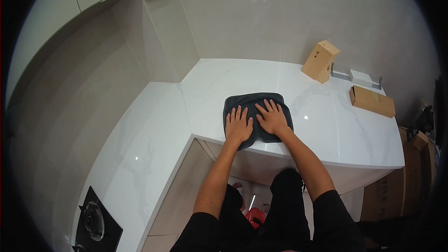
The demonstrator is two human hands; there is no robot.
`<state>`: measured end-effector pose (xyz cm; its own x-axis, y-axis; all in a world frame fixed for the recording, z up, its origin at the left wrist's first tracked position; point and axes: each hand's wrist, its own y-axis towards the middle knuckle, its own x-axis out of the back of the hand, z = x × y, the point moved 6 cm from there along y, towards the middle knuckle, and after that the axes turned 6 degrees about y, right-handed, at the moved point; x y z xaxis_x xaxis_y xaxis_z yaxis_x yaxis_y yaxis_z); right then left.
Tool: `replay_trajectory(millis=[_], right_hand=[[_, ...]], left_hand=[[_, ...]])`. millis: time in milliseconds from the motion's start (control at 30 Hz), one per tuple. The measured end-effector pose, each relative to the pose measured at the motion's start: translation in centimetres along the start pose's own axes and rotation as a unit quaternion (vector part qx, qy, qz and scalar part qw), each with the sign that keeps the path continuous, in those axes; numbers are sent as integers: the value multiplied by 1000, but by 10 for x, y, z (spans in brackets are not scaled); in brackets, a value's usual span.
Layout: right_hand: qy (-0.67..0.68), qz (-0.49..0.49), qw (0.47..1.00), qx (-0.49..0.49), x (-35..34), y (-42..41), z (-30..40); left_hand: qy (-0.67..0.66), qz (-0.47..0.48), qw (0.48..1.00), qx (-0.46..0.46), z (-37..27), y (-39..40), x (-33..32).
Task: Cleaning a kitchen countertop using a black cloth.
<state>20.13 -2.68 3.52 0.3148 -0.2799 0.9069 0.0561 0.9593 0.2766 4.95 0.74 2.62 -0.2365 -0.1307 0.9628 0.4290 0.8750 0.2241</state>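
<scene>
A dark grey cloth (257, 99) lies spread on the white marbled countertop (318, 129), with its near edge hanging slightly over the counter's front. My left hand (239, 126) rests palm down on the left part of the cloth, fingers apart. Flat on its right part is my right hand (272, 118), its fingers spread and pointing up and to the left. Both hands press on the cloth without gripping it. The cloth's near edge is wavy between my wrists.
A wooden knife block (321, 62) stands by the wall. Right of it are a white box (360, 78), a grey metal rail (341, 75) and a cardboard box (372, 101). A black gas hob (98, 222) sits at lower left. Large cartons (385, 196) stand beyond the counter's right end.
</scene>
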Motion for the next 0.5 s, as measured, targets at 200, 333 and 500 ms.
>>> replay_trajectory(millis=[200,333,500], right_hand=[[0,12,1000,-14,-17,59,-5],[-3,8,1000,-24,-30,103,-15],[-2,4,999,-47,-45,145,-22]], left_hand=[[18,-17,1000,16,12,46,-10],[17,-21,999,24,15,84,-18],[28,-23,999,26,30,132,-27]])
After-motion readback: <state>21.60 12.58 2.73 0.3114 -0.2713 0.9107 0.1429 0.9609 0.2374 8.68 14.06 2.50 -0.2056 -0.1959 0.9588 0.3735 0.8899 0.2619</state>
